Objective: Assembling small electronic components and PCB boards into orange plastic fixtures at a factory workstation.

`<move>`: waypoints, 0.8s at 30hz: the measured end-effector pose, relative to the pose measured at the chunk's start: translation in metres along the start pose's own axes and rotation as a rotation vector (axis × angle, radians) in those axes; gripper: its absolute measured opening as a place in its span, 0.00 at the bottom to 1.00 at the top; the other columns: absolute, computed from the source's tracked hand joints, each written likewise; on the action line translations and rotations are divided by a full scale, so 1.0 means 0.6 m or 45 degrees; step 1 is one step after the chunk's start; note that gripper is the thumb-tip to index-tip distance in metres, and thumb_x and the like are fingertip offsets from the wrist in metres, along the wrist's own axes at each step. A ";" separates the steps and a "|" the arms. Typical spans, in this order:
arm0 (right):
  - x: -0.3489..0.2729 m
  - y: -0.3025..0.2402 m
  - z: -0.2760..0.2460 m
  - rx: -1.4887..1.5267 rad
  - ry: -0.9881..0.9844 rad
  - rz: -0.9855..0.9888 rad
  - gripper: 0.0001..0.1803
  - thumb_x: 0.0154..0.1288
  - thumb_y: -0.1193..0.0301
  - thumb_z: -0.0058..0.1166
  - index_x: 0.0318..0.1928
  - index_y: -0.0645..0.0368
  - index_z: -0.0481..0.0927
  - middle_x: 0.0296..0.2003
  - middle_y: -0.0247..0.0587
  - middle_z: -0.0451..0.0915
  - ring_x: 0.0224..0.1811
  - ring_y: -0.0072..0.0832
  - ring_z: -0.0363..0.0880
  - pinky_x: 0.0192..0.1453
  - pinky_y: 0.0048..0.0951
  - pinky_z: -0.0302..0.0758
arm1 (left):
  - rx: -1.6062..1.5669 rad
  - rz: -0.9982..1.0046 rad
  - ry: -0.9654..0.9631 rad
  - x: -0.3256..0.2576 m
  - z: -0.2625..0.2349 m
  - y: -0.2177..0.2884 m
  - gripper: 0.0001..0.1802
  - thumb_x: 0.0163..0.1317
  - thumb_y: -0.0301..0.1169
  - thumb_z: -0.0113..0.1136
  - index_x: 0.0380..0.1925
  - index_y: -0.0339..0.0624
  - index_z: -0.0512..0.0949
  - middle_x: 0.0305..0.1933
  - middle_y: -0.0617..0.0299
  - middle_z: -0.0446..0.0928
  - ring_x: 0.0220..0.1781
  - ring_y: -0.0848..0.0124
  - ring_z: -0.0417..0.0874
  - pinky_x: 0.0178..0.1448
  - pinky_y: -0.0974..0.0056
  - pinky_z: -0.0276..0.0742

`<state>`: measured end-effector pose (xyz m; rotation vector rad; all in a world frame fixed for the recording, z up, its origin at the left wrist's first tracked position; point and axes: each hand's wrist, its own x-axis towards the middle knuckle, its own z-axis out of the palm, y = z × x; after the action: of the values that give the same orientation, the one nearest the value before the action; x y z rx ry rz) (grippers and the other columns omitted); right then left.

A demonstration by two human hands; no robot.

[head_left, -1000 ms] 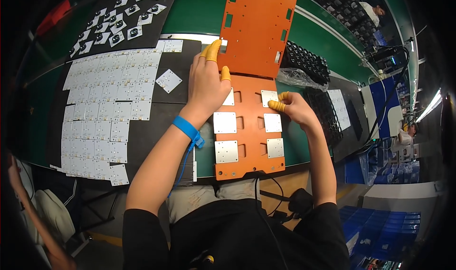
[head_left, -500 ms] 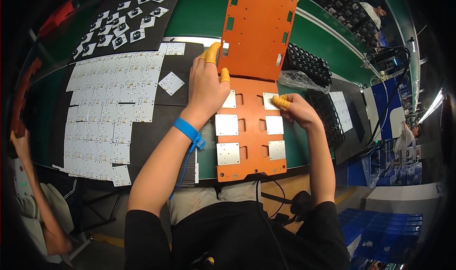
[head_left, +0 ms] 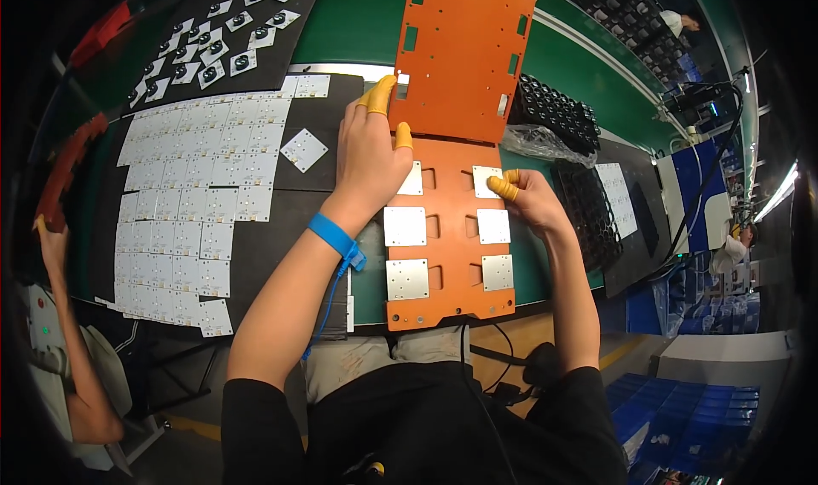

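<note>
An orange fixture lies in front of me, its base plate [head_left: 450,229] holding several white square boards in two columns. Its hinged orange lid [head_left: 464,50] stands open behind the base. My left hand [head_left: 371,157], with yellow finger cots and a blue wrist strap [head_left: 334,236], grips the lid's lower left corner between index finger and thumb. My right hand [head_left: 528,199] is curled, and its yellow-capped fingertips pinch the right edge of the top right white board [head_left: 482,176] in the base.
A black mat [head_left: 315,114] to the left carries many white square boards in rows, plus one loose board [head_left: 304,150]. Boards with dark parts [head_left: 213,42] lie at the far left. Black trays [head_left: 554,114] and a plastic bag [head_left: 541,140] sit to the right. Another person's arm [head_left: 68,349] is at the left edge.
My right hand has shifted slightly up along the top right board. The other person's arm at the left edge has moved. My left hand stays on the lid.
</note>
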<state>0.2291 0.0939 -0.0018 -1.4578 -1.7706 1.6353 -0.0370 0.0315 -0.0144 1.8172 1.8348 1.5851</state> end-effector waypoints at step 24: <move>0.032 -0.183 -0.013 -0.190 0.431 -0.299 0.36 0.68 0.61 0.57 0.67 0.71 0.61 0.23 0.39 0.78 0.17 0.18 0.72 0.18 0.22 0.68 | -0.011 -0.006 0.000 0.001 -0.003 0.006 0.31 0.57 0.22 0.54 0.63 0.31 0.63 0.56 0.42 0.73 0.59 0.49 0.70 0.65 0.52 0.65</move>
<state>0.1780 0.1336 0.0892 -1.4251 -1.8139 1.0902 -0.0364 0.0300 -0.0106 1.8077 1.8280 1.5894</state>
